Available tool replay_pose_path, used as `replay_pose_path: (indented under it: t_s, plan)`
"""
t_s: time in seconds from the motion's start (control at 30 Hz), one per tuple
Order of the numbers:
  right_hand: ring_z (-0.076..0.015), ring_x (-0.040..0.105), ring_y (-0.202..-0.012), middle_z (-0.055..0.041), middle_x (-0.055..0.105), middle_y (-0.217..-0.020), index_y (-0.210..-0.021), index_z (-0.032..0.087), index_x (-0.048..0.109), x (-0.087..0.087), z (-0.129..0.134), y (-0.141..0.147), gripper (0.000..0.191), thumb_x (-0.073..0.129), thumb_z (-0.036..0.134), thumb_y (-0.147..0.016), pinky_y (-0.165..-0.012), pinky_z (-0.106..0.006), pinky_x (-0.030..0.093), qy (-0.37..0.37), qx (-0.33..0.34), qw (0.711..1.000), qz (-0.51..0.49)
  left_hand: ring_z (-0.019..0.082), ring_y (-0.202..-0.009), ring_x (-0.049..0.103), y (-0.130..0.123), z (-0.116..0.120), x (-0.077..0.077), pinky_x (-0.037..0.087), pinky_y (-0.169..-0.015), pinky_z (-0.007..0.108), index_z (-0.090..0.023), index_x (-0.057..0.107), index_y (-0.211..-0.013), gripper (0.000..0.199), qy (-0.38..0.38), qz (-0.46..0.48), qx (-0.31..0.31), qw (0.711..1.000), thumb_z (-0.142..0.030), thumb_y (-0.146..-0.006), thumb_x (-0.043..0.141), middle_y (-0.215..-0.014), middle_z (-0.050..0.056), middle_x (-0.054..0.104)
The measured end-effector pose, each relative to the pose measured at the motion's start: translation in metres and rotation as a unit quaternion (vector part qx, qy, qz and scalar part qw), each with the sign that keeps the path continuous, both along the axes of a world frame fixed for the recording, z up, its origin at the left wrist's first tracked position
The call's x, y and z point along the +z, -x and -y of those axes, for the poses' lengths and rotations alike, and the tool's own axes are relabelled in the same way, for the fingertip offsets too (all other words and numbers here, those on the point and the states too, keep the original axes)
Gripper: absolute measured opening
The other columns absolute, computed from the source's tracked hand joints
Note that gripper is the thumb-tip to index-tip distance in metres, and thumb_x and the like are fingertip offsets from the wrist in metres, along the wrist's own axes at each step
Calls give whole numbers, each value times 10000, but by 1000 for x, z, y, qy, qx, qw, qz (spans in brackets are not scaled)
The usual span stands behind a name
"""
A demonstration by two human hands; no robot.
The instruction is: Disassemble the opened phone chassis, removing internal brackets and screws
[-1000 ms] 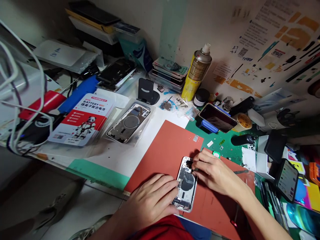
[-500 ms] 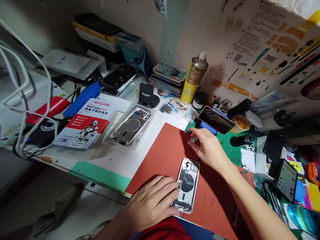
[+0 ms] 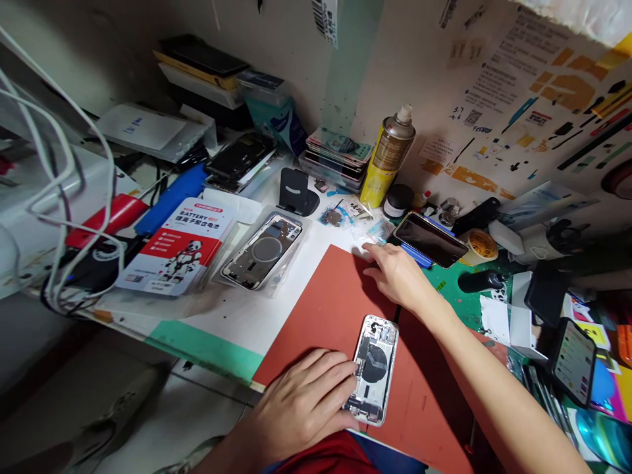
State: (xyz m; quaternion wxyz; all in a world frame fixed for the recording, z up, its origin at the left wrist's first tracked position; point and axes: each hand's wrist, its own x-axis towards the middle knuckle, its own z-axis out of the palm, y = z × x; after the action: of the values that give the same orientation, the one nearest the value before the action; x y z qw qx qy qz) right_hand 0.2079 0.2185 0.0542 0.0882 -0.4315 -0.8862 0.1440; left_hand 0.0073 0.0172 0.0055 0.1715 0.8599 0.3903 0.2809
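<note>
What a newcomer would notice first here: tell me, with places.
First comes the opened phone, insides showing, on the reddish-brown mat near the bottom centre, with the left hand touching its left edge. Next is the tall yellow spray can standing at the back. Off to the left, the panda-printed red-and-white battery package stands out.

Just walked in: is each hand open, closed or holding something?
Left hand: holding the opened phone at its left edge.
Right hand: partly curled by the red mat's far edge; cannot tell whether it holds anything.
</note>
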Motion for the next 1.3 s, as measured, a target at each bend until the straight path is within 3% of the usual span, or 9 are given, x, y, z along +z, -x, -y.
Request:
replay_pose_path:
  t_s: [0.17,0.33,0.4,0.5,0.57,0.63,0.73,1.07,1.3]
  plan:
    - [-231,755,-1008,-118,801,-1110,-1266,163,709,19,25,-34,319,453,180,-1076,-876,-332,562,-46,-139,983,-111,247,-1117,706,-1,0,-1,533,-995,388,-196,719,-1127,282,-6,-2,-2,1000,-443,-995,754,-1191,61,783]
    - [-185,737,-668,-42,786,-803,-985,209,781,37,113,-66,357,560,475,-1076,-620,-269,570,-25,-302,934,-189,261,-1128,705,0,-2,-2,492,-1035,411,-173,712,-1130,293,-29,5,-9,1000,-450,-1049,665,-1206,65,786]
    - [-200,748,-689,-53,792,-813,-971,210,806,29,157,-69,426,642,603,-998,-614,-262,586,143,-387,870,-270,278,-1141,701,1,-2,-1,480,-1049,422,-152,710,-1144,313,-37,1,-12,999,-447,-1060,646,-1230,91,782]
    - [-281,800,-822,-137,827,-1020,-1086,188,811,5,211,-65,590,779,719,-831,-641,-309,637,324,-472,725,-383,305,-1215,677,0,1,-1,454,-1095,439,-108,689,-1255,334,-49,-6,12,999,-380,-1066,649,-1299,141,761]
    - [-323,808,-956,-177,815,-1155,-1193,188,785,-11,232,-60,661,821,716,-796,-746,-359,666,380,-486,648,-446,307,-1268,658,-2,6,-3,438,-1124,440,-88,660,-1332,331,-59,-10,40,997,-280,-1063,649,-1326,156,753]
    - [-333,786,-1100,-186,796,-1240,-1251,199,763,-21,241,-54,692,863,688,-773,-895,-387,657,391,-490,612,-483,303,-1289,654,-5,13,-5,427,-1146,436,-78,647,-1360,338,-69,-13,56,996,-218,-1053,650,-1318,155,760]
    - [-325,755,-1200,-186,796,-1247,-1234,193,766,-27,242,-43,719,908,678,-722,-1034,-390,610,375,-499,600,-500,307,-1303,655,-10,24,-9,421,-1176,434,-67,644,-1367,372,-77,-21,60,995,-248,-1043,673,-1319,159,763]
    - [-304,742,-1240,-192,765,-1327,-1295,190,735,-55,254,-25,556,901,463,-841,-1078,-399,601,340,-448,584,-586,318,-1353,658,-17,40,-27,494,-1166,427,-131,548,-1529,589,-61,-14,90,994,-267,-993,750,-1408,158,730]
    - [-293,804,-958,-166,829,-1091,-1178,149,795,-34,230,-13,678,954,599,-696,-864,-371,666,366,-494,555,-560,306,-1393,634,-15,50,-31,472,-1213,420,-206,471,-1618,705,-18,12,101,995,-244,-978,763,-1476,129,692]
